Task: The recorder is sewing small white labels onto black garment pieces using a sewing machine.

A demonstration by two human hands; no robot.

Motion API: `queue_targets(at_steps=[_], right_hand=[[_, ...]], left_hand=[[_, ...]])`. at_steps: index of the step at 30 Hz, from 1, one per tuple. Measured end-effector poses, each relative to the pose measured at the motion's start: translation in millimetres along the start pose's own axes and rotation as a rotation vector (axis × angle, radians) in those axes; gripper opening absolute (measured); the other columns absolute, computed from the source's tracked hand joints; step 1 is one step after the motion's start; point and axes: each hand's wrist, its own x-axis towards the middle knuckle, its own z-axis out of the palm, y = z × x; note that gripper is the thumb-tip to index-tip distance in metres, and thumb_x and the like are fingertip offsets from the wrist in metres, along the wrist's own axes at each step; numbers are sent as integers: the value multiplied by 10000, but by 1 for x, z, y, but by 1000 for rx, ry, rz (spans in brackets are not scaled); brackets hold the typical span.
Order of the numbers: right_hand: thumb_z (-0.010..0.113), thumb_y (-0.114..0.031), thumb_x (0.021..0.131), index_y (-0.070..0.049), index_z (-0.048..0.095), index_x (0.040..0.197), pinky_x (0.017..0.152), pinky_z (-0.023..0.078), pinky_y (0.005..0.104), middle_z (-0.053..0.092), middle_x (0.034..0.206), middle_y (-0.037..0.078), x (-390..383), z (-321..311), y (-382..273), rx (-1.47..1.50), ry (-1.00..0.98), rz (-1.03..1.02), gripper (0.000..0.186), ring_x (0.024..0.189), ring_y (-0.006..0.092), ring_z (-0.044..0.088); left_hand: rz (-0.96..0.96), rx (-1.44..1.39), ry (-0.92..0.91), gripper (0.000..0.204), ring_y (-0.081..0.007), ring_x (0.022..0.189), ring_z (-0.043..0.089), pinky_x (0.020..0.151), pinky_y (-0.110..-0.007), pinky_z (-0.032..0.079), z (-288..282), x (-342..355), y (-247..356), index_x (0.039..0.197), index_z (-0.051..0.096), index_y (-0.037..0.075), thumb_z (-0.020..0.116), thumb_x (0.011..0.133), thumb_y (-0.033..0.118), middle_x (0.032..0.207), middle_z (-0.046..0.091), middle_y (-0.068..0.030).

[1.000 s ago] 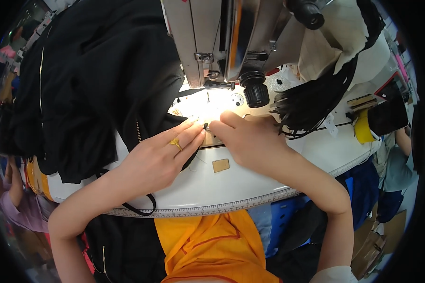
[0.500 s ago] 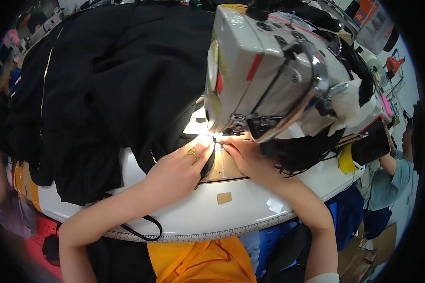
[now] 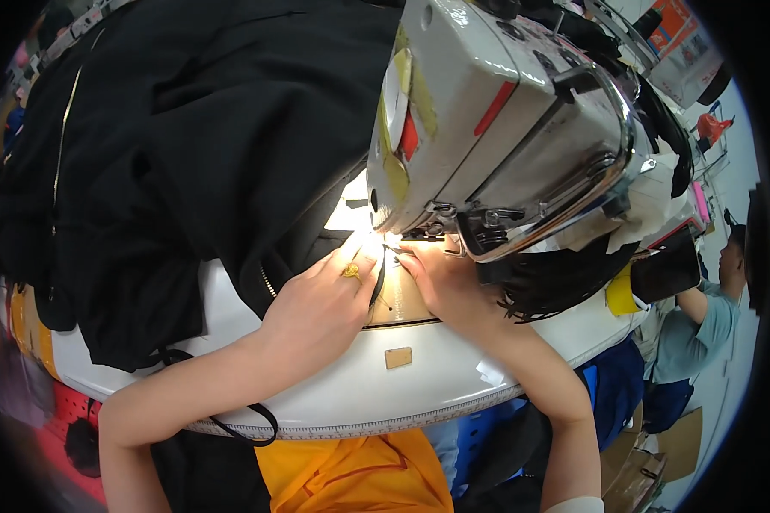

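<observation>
A white sewing machine [image 3: 462,120] stands in front of me, its lamp lighting the needle area. The black garment [image 3: 205,128] spreads to the left of the machine, and a metal zipper [image 3: 268,280] runs along its edge beside my left hand. My left hand [image 3: 329,291], with a gold ring, presses its closed fingers on the garment's edge close to the needle. A narrow black strip [image 3: 377,289] hangs from under those fingers. Across from it, my right hand [image 3: 441,278] has thumb and forefinger pinched together at the needle; what lies between them is too small to tell.
The white table [image 3: 316,393] has a measuring tape [image 3: 334,429] along its front edge and a small tan patch [image 3: 398,357]. Black strips [image 3: 565,278] hang right of the machine, near a yellow roll [image 3: 624,291]. Orange cloth [image 3: 359,474] lies below the table edge. Another person [image 3: 701,325] is at far right.
The view has shifted, so the machine looks larger and nearer. Both hands stay by the needle. Less of the zipper and black strip shows below my left hand.
</observation>
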Motion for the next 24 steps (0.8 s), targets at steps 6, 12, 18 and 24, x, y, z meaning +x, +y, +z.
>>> queue_targets(at_steps=[6,12,18,24], right_hand=[[627,-168,928,-79,642,1067,676,492,384,642,839,134,7,-32,-9,111,-47,-34,166,768,292,636],[627,-181,905,-59,617,1043,626,490,382,605,869,107,-27,-101,-24,457,-233,-86,185,736,289,625],[668,-162,840,-29,666,1016,735,476,329,656,993,55,-108,-215,-53,1353,163,-264,220,853,195,614],[649,-133,842,-31,699,974,867,486,341,680,1061,38,-115,-241,-47,1716,449,-297,174,984,166,615]], left_hand=[[-3,85,22,428,-277,1071,588,945,-327,487,1,-1,0,1140,598,-108,592,743,51,1159,603,-162],[9,59,63,388,-268,1069,586,979,-325,460,3,0,-1,1093,618,-110,588,754,76,1124,618,-162],[-5,168,19,393,-253,992,602,960,-344,439,9,-4,0,1097,643,-66,606,785,170,1076,648,-140],[-58,-4,105,510,-243,1057,572,979,-400,413,19,-5,-2,1024,670,-55,519,951,426,1097,641,-136]])
